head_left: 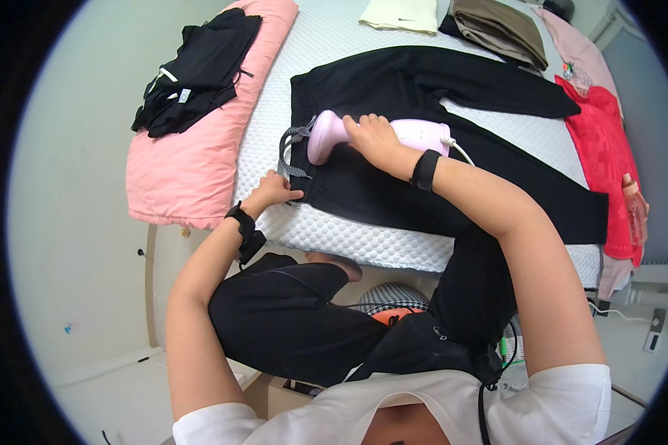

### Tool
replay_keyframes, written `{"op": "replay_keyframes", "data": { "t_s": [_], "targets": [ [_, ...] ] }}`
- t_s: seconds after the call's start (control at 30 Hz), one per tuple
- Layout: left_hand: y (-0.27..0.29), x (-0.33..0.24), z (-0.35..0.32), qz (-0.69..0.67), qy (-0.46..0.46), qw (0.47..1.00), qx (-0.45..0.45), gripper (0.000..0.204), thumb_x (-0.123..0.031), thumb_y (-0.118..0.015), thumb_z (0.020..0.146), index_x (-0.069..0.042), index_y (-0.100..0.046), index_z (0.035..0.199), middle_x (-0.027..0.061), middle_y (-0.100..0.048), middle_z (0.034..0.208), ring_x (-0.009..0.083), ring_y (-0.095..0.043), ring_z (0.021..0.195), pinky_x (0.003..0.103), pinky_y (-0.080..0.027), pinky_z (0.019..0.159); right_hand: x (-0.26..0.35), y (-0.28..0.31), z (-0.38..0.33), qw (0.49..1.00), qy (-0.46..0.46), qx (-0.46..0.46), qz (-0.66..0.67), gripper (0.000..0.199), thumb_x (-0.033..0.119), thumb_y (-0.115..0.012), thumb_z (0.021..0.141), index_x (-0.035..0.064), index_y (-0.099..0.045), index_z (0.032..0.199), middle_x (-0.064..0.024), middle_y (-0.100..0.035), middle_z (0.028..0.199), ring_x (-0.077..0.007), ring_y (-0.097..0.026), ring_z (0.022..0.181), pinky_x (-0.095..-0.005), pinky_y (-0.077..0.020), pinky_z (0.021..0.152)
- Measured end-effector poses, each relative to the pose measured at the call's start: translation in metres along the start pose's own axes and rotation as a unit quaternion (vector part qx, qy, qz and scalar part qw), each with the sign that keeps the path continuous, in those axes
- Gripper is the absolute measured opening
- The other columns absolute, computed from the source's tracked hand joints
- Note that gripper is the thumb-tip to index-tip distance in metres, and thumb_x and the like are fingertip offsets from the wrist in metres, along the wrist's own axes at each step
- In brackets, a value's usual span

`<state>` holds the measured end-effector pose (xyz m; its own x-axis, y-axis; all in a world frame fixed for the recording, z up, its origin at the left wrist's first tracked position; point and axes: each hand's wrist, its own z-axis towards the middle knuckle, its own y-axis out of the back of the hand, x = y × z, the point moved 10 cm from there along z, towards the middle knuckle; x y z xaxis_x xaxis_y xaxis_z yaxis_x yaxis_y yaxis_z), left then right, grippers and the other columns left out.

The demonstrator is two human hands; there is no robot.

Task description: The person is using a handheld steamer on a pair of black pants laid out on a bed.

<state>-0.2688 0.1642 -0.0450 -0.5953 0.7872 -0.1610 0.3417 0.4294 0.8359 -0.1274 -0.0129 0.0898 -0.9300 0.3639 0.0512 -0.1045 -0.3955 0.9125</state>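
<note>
A pair of black trousers (pixel 393 196) lies spread sideways on the white quilted bed (pixel 334 233), waistband to the left and legs to the right. My right hand (pixel 378 142) is wrapped round a pale pink handheld garment steamer (pixel 419 133). Its wide head sits over the trousers close to the waistband, and a white cord leaves its right end. At the waistband's near corner, my left hand (pixel 274 189) pinches the fabric edge. Between the steamer head and my left hand, a grey drawstring (pixel 295 172) loops out past the waistband.
A folded pink quilt (pixel 193 167) carries dark clothes (pixel 200 70) at the left. Along the far side lie a folded cream cloth (pixel 401 16) and stacked brown garments (pixel 497 30). A red cloth (pixel 601 141) and a pink bottle (pixel 634 208) are at the right edge.
</note>
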Motion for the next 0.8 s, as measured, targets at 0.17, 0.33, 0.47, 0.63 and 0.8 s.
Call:
{"op": "replay_keyframes", "data": {
  "t_s": [0.17, 0.33, 0.47, 0.63, 0.8],
  "targets": [
    [-0.0047, -0.0006, 0.0039, -0.009, -0.033, 0.998, 0.044, 0.049, -0.048, -0.076, 0.060, -0.003, -0.066, 0.078, 0.0160, -0.059, 0.096, 0.0299, -0.058, 0.087, 0.034, -0.048, 0.077, -0.0001, -0.0022, 0.0003, 1.000, -0.001, 0.006, 0.001, 0.047, 0.024, -0.070, 0.070, 0.0062, -0.049, 0.108, -0.0126, -0.060, 0.079, -0.0279, -0.058, 0.077, -0.0372, -0.0444, 0.065],
    [-0.0043, -0.0058, -0.0002, -0.071, -0.074, 0.994, 0.044, 0.041, -0.038, -0.078, 0.061, -0.002, -0.064, 0.071, 0.0137, -0.063, 0.071, 0.0229, -0.058, 0.065, 0.032, -0.048, 0.065, -0.0017, -0.0043, 0.0005, 1.000, -0.002, 0.006, -0.010, 0.045, 0.027, -0.068, 0.071, 0.0056, -0.051, 0.107, -0.0123, -0.061, 0.079, -0.0269, -0.059, 0.076, -0.0366, -0.0443, 0.064],
    [-0.0058, -0.0051, 0.0005, -0.066, -0.087, 0.993, 0.037, 0.034, -0.032, -0.077, 0.062, -0.002, -0.063, 0.069, 0.0115, -0.061, 0.065, 0.0195, -0.055, 0.058, 0.031, -0.047, 0.061, -0.0008, -0.0040, 0.0008, 1.000, 0.000, 0.004, -0.025, 0.043, 0.029, -0.067, 0.073, 0.0053, -0.052, 0.106, -0.0121, -0.062, 0.078, -0.0263, -0.060, 0.075, -0.0362, -0.0438, 0.063],
    [-0.0079, -0.0036, 0.0031, -0.060, -0.098, 0.993, 0.027, 0.030, -0.029, -0.076, 0.062, -0.003, -0.064, 0.070, 0.0116, -0.062, 0.065, 0.0202, -0.057, 0.059, 0.031, -0.048, 0.060, -0.0017, -0.0046, 0.0006, 1.000, -0.002, 0.004, -0.021, 0.042, 0.028, -0.066, 0.073, 0.0054, -0.052, 0.105, -0.0124, -0.062, 0.079, -0.0266, -0.060, 0.075, -0.0364, -0.0436, 0.063],
    [-0.0098, -0.0013, 0.0051, -0.045, -0.101, 0.994, 0.025, 0.029, -0.028, -0.075, 0.062, -0.003, -0.064, 0.070, 0.0123, -0.063, 0.067, 0.0215, -0.059, 0.061, 0.031, -0.048, 0.062, -0.0006, -0.0027, 0.0001, 1.000, -0.002, -0.001, -0.014, 0.042, 0.028, -0.067, 0.073, 0.0053, -0.052, 0.105, -0.0125, -0.062, 0.078, -0.0268, -0.060, 0.076, -0.0367, -0.0435, 0.063]
  ]
}}
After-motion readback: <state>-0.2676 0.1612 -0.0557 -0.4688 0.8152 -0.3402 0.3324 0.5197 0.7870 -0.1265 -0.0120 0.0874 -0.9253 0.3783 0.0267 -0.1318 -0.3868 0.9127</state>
